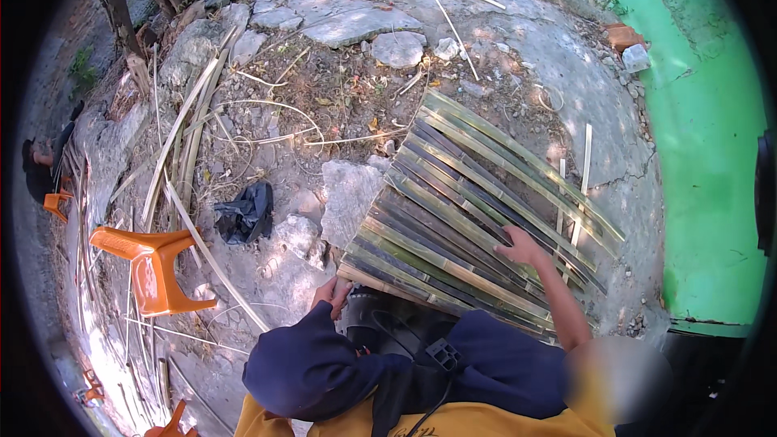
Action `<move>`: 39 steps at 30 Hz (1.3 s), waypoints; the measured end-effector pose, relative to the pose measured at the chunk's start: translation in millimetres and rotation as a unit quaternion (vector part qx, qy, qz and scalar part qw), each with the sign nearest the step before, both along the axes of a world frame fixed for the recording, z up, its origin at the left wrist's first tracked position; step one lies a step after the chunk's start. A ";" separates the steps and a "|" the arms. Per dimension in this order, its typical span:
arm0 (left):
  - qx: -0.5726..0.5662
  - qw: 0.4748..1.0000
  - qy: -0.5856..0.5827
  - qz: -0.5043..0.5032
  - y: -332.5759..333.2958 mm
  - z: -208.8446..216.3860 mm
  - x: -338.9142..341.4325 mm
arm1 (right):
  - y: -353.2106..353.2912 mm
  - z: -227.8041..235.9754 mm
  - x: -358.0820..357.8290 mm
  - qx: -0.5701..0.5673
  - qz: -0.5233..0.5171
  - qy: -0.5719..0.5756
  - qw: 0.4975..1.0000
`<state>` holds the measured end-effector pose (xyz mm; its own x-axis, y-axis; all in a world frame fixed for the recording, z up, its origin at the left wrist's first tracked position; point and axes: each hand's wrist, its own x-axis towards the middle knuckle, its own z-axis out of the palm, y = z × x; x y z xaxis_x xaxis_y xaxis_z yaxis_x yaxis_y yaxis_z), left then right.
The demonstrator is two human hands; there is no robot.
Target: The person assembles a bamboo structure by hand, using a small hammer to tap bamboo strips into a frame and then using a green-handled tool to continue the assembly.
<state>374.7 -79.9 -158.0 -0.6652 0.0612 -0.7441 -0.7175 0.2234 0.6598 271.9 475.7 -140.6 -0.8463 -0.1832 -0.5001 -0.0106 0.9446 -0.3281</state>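
A panel of split bamboo slats (pixel 441 194), green, dark and pale, lies slanted in front of me, its slats fanned with narrow gaps. My left hand (pixel 332 293) is closed at the panel's near left corner, gripping the end of the nearest slat. Farther right, my right hand (pixel 522 248) reaches over the panel, thumb and fingers bent about one slat near its right part; the fingertips are partly hidden. Crosswise under the right end, thin pale strips (pixel 581 186) stick out beyond the far slat.
An orange plastic stool (pixel 154 271) lies tipped over at the left, near a black plastic bag (pixel 244 212). Long bamboo strips (pixel 190 125) are scattered on the left. Broken concrete slabs (pixel 352 194) lie beyond the panel. A green wall (pixel 704 154) bounds the right. Another person (pixel 44 166) is at far left.
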 end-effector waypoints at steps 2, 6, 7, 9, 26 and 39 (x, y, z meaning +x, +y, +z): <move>-0.004 1.000 0.018 -0.011 4.2 6.1 -1.2 | -11.1 -1.0 9.0 -0.052 -0.128 -0.011 0.990; 0.000 0.998 0.062 -0.022 10.4 0.3 -0.7 | 19.7 -9.7 -11.6 -0.122 -0.241 -0.116 0.956; -0.007 0.998 0.058 -0.017 5.2 0.2 4.0 | 9.9 -11.8 -16.5 -0.069 -0.200 -0.159 0.964; -0.002 0.999 0.043 -0.012 2.3 3.9 2.7 | 7.3 -7.9 -17.1 -0.062 -0.208 -0.182 0.959; 0.009 0.991 0.127 -0.050 6.7 36.7 -89.0 | 48.3 31.4 -86.0 -0.075 -0.192 0.075 0.976; -0.230 0.885 0.385 -0.129 6.4 -37.1 -168.5 | -3.6 -3.8 -113.6 0.038 -0.141 0.343 0.928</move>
<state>206.3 -73.5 -195.0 -0.9937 0.0926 -0.0631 0.0176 0.6855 0.7278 158.3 472.1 -144.4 -0.9793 0.1079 0.1711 0.0589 0.9614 -0.2689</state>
